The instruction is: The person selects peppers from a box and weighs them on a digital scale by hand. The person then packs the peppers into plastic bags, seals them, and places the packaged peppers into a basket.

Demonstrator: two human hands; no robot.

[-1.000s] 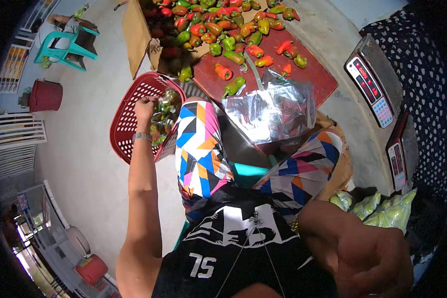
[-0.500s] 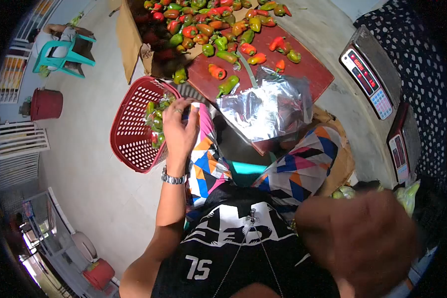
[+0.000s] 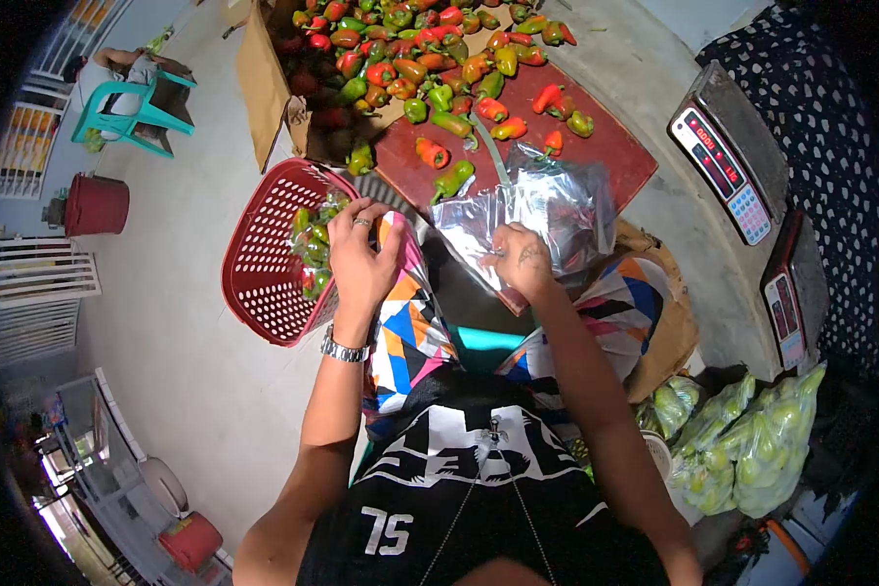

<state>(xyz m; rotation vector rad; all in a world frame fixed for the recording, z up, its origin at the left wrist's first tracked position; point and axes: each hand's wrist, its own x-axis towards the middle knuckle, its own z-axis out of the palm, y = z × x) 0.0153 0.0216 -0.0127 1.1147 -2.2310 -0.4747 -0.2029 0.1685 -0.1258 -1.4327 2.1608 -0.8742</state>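
Observation:
My left hand (image 3: 363,256) lies over my knee at the edge of a red perforated basket (image 3: 254,256), its fingers loosely bent and thumb apart, holding nothing that I can see. In the basket are bagged green peppers (image 3: 313,239). My right hand (image 3: 520,262) is over a stack of clear plastic bags (image 3: 566,210), fingers curled in against the top bag; its fingertips are partly hidden. The bags lie at the near corner of a red board (image 3: 606,146). Loose red and green peppers (image 3: 449,181) lie on the board beyond them.
A cardboard box (image 3: 269,88) holds a heap of peppers at the top. Two digital scales (image 3: 723,161) stand on the right. Bags of green vegetables (image 3: 772,444) sit at lower right. A teal chair (image 3: 137,103) and a dark red bucket (image 3: 98,203) are at the left.
My right hand has come down from close to the camera at lower right onto the plastic bags. My left hand has stayed almost where it was. The view has shifted slightly.

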